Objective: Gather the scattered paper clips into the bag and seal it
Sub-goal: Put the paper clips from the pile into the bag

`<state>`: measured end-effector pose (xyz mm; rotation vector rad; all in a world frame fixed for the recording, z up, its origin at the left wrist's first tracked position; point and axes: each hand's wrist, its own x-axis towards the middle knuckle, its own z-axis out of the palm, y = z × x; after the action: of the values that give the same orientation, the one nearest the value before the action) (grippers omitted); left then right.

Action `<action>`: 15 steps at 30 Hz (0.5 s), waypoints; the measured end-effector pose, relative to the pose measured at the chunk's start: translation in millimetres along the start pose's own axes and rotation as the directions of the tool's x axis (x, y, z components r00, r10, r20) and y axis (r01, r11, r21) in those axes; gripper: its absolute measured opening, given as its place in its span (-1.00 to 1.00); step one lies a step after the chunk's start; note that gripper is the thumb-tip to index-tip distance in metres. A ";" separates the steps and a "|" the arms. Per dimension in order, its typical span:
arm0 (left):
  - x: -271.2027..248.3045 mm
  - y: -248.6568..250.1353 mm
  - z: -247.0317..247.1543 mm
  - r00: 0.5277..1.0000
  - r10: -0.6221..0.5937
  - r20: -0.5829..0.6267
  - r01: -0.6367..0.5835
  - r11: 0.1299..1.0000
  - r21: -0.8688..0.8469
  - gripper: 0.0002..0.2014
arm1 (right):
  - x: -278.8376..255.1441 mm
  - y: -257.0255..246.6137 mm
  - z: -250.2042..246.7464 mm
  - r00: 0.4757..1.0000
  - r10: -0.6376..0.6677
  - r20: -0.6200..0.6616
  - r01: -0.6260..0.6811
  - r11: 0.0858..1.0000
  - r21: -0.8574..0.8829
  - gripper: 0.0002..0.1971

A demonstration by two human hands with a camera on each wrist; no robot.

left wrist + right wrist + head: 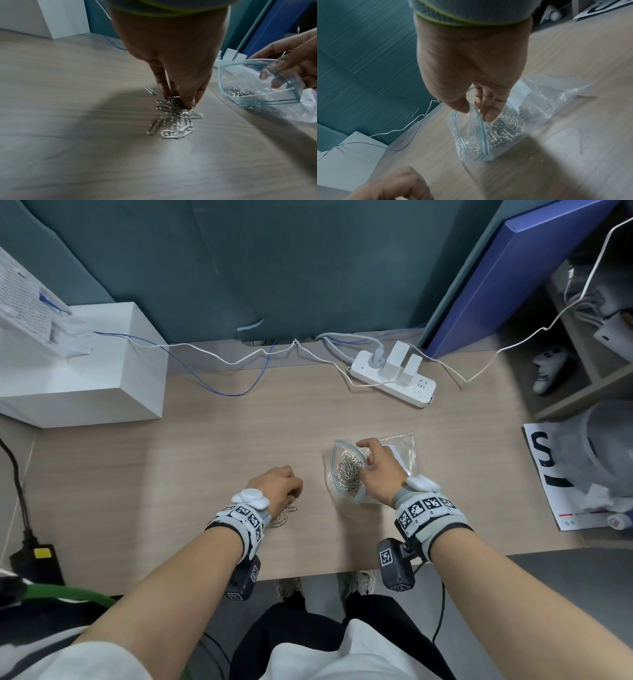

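We pinch a small cluster of paper clips [175, 102] between the thumb and fingertips of our left hand [171, 54], the fingers pointing straight down at the wooden desk [205, 440], while our right hand [376, 467] grasps the bag [346, 470] by its mouth, thumb on the near lip and fingers curled inside the opening to keep it spread. The loose clips are thin silver wire loops, lying tangled in a small heap directly under and just in front of our left fingertips, with one stray clip [149, 90] lying apart to the left of the heap. The bag is clear, crinkled plastic with a blue-green zip strip along its rim; it lies on the desk to the right of the heap, near but not touching it, and a dense silver mass of clips [501, 129] already sits inside. From the head view our left hand hides most of the heap, and only a few clips peek out beside the wrist; the left wrist view shows the heap and the pinch plainly. The right wrist view shows our fingers [489, 112] reaching into the bag's mouth and a white label [522, 89] on the bag, which the other views do not show clearly. Beyond the bag, a white power strip [394, 378] sits near the desk's far edge, and a white box [85, 371] stands at far left.
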<state>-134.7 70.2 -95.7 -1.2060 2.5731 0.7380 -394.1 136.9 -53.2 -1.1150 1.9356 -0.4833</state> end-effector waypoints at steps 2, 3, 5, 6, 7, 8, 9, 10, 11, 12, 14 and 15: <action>-5.1 -5.7 -4.8 0.999 -0.013 0.032 0.013 1.000 -0.009 -0.84 | 1.1 -1.3 -0.4 1.000 0.002 -0.003 -0.002 1.000 -0.001 -0.45; -9.3 -7.3 -8.4 0.999 -0.014 0.053 0.015 1.000 -0.010 -0.75 | 0.9 -2.7 -0.9 1.000 0.000 -0.007 0.000 1.000 0.001 -0.45; -16.3 -9.3 -11.5 0.994 -0.006 0.105 0.006 1.000 0.008 -0.54 | 1.2 -3.5 -0.1 1.000 0.005 -0.006 -0.005 1.000 -0.008 -0.45; -18.1 -10.1 -12.2 0.993 -0.003 0.120 0.001 1.000 0.014 -0.50 | 1.3 -3.9 0.5 1.000 0.008 -0.005 -0.008 1.000 -0.010 -0.45; -19.2 -10.3 -11.5 0.992 -0.005 0.127 0.004 1.000 0.007 -0.50 | 1.3 -4.0 1.0 1.000 0.011 -0.003 -0.011 1.000 -0.008 -0.45; -19.0 -11.0 -9.7 0.993 -0.005 0.120 0.007 1.000 -0.014 -0.54 | 1.5 -3.7 1.4 1.000 0.012 -0.002 -0.012 1.000 -0.007 -0.45; -18.3 -11.1 -8.1 0.995 -0.008 0.104 0.012 0.999 -0.040 -0.59 | 1.6 -3.6 1.6 1.000 0.013 -0.001 -0.013 1.000 -0.008 -0.46; -17.2 -11.0 -6.5 0.996 -0.012 0.087 0.017 0.998 -0.062 -0.65 | 1.7 -3.4 2.1 1.000 0.013 -0.001 -0.013 1.000 -0.008 -0.45; -15.9 -10.8 -4.6 0.997 -0.017 0.075 0.023 0.997 -0.078 -0.71 | 1.7 -3.2 2.4 1.000 0.014 -0.003 -0.014 1.000 -0.007 -0.45; -14.5 -10.0 -3.1 0.998 -0.025 0.063 0.030 0.996 -0.087 -0.76 | 1.5 -2.9 2.6 1.000 0.013 -0.003 -0.013 1.000 -0.003 -0.45; -11.9 -7.3 -0.7 0.998 -0.055 0.043 0.059 0.993 -0.107 -0.84 | 1.2 -1.9 3.3 1.000 0.014 -0.002 -0.014 1.000 -0.002 -0.45; -10.7 -6.1 0.5 0.997 -0.074 0.030 0.077 0.990 -0.120 -0.86 | 1.1 -1.7 3.5 1.000 0.014 -0.001 -0.014 1.000 -0.003 -0.45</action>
<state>-123.1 74.2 -94.1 -1.3131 2.4786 0.8977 -390.6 135.3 -54.7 -1.1025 1.9447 -0.4740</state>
